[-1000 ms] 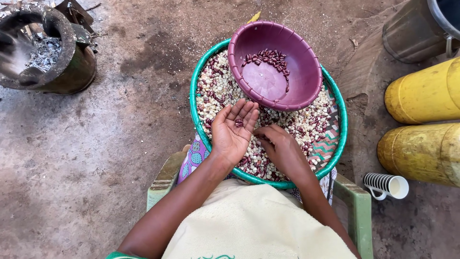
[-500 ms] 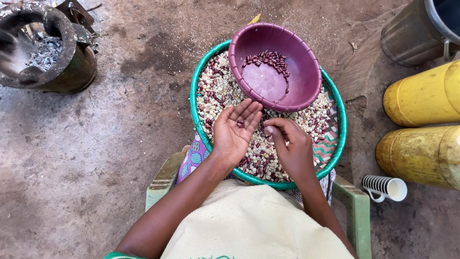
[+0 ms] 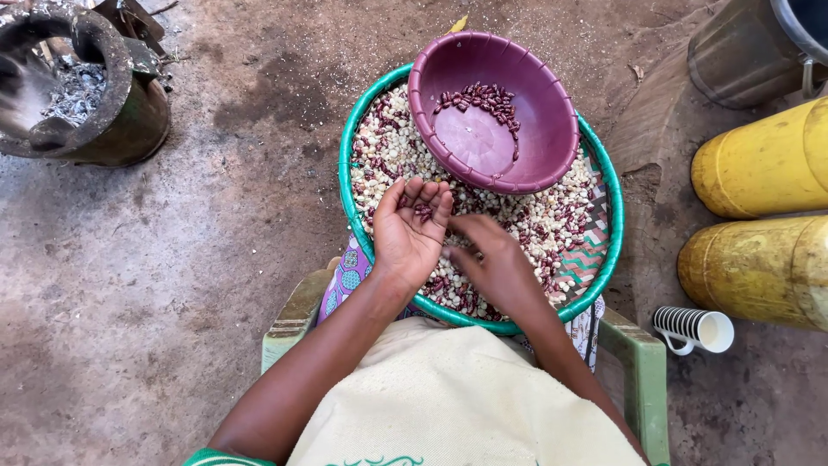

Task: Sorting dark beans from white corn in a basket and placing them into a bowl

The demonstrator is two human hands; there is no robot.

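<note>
At far left, on bare earth, stands a charcoal stove with grey ash inside, well apart from the work. In the middle, a round tray with a green rim rests on the person's lap and is spread with mixed pale maize kernels and dark red beans.

The left hand lies palm up over the near left part of the tray, fingers loosely cupped and apart, cradling a few red beans in the hollow by the fingers. Just to its right, touching or nearly touching its edge, the right hand lies palm down on the grain with its fingertips drawn together towards the left palm (whether they pinch a bean cannot be told, as the hand is blurred).

A purple bowl sits on the far side of the tray, directly ahead of both hands, holding a small heap of sorted red beans. The cupped left hand is the nearer to it.

At right lie two yellow jerrycans, with a striped white cup on the ground below them.
</note>
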